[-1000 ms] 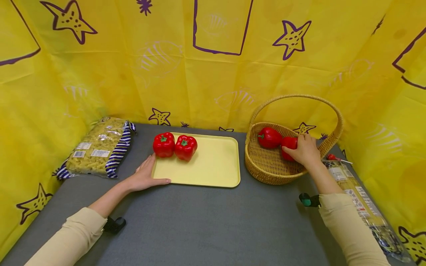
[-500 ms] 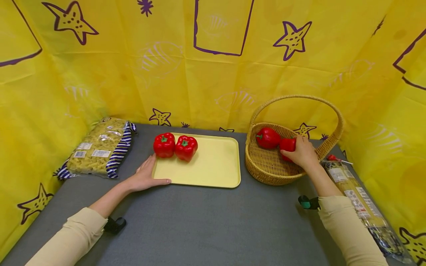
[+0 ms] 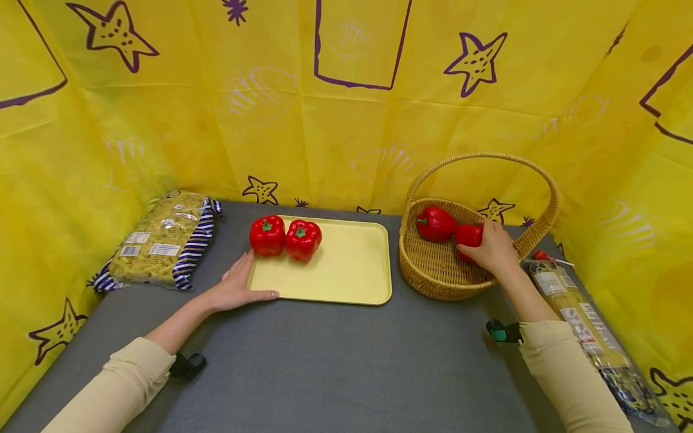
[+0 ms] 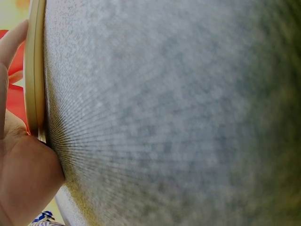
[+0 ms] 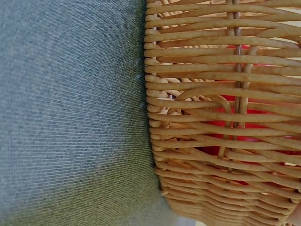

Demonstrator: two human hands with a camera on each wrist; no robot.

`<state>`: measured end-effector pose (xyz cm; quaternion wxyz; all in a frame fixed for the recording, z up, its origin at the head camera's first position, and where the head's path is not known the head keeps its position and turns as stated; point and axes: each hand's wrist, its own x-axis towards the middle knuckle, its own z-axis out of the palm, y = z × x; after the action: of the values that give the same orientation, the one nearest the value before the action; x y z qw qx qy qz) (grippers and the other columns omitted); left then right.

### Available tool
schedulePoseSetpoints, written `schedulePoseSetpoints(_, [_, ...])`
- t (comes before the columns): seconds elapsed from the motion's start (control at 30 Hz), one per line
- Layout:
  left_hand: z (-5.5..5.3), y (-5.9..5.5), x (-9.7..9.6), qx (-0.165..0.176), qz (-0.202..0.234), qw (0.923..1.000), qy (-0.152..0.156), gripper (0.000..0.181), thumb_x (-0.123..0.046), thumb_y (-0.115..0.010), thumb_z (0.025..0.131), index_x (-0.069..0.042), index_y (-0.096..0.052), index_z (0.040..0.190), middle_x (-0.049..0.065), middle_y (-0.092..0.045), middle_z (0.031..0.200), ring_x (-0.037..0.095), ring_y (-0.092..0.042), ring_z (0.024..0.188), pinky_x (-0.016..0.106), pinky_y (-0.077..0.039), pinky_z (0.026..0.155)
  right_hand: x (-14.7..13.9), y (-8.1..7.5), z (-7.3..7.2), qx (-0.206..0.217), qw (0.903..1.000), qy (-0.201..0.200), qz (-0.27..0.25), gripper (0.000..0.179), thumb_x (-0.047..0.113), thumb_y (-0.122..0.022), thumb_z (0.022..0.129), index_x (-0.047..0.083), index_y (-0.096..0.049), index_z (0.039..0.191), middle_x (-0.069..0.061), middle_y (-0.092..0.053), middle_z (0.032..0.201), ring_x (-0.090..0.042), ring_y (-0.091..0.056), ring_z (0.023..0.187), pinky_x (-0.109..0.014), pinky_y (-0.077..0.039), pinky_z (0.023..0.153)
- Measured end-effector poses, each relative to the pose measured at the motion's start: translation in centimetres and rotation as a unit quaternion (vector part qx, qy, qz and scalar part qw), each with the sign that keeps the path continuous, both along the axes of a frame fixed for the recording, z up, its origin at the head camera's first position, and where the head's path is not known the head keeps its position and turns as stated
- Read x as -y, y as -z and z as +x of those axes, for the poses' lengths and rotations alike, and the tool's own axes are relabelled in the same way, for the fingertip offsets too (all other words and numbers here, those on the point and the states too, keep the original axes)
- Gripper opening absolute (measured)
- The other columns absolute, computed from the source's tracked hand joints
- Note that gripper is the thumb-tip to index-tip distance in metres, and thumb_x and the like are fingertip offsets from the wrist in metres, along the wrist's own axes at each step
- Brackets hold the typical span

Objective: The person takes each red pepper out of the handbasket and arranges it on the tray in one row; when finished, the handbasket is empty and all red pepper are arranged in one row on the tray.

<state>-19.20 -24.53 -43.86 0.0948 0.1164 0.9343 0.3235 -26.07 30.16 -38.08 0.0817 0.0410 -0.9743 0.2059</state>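
My left hand [image 3: 236, 287] rests against the near left corner of a pale yellow tray [image 3: 346, 264], thumb along its front edge and fingers along its left side. Two red bell peppers [image 3: 267, 236] with green stems stand side by side at the tray's left end. Inside a wicker basket [image 3: 444, 288] with a tall handle, my right hand [image 3: 494, 248] grips a red pepper [image 3: 468, 235], thumb on its near side. Another red pepper [image 3: 436, 224] lies just left of it in the basket. In the right wrist view, the basket's woven wall [image 5: 197, 113] hides most of the held pepper.
A bag of pasta [image 3: 162, 237] with striped ends lies at the left. Along the right edge are a long clear pack of spaghetti [image 3: 582, 328] and a small red item on a white stick [image 3: 541, 256]. Yellow patterned cloth [image 3: 335, 120] surrounds the grey table [image 3: 346, 361].
My right hand and the pepper in it have shifted slightly left inside the basket, and the other pepper there has moved slightly left too. The left hand has stayed at the tray.
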Motion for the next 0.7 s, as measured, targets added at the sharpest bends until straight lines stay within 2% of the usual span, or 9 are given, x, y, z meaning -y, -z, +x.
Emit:
schedulePoseSetpoints(0.47, [-0.1, 0.1, 0.0, 0.001, -0.003, 1.0, -0.001, 0.12, -0.054, -0.071, 0.082, 0.0, 0.007, 0.154, 0.026, 0.001, 0.159, 0.048, -0.001, 0.143, 0.07, -0.003, 0.107, 0.0, -0.1, 1.1, -0.025, 0.9997, 0.001, -0.001, 0.077, 0.031, -0.079, 0.08, -0.012, -0.042, 0.132, -0.037, -0.04, 0.122, -0.054, -0.046, 0.107, -0.066, -0.045, 0.082])
schedulePoseSetpoints(0.7, [-0.1, 0.0, 0.0, 0.001, -0.005, 1.0, -0.002, 0.12, -0.054, -0.071, 0.082, 0.0, 0.007, 0.154, 0.026, 0.001, 0.159, 0.049, -0.001, 0.143, 0.07, -0.003, 0.107, 0.7, -0.4, 1.9, -0.029, 0.9993, -0.007, -0.021, 0.08, 0.031, -0.081, 0.078, -0.01, -0.042, 0.134, -0.037, -0.037, 0.128, -0.055, -0.045, 0.11, -0.068, -0.043, 0.085])
